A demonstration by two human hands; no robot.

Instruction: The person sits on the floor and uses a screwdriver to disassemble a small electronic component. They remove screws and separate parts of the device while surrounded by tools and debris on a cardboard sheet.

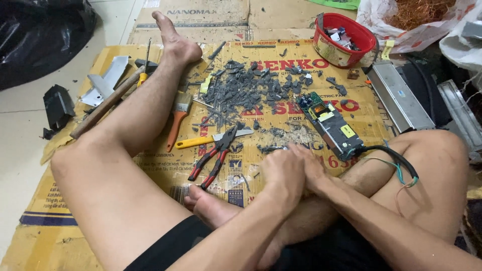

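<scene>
While both rest clasped together, left hand (pixel 282 170) over right hand (pixel 314 168), empty, circuit board (pixel 331 125) just beyond

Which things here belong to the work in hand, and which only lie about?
In hand: left hand and right hand clasped together; nearest are the circuit board, grey fragments, pliers.

Lying about: paintbrush, red bowl, black bag.

I see both forearms reaching in from the lower edge and meeting at the middle — the left hand (pixel 282 173) and right hand (pixel 312 168) are pressed together, fingers pointing forward and down. The left covers part of the right; whether either grip holds anything, I cannot tell.
</scene>
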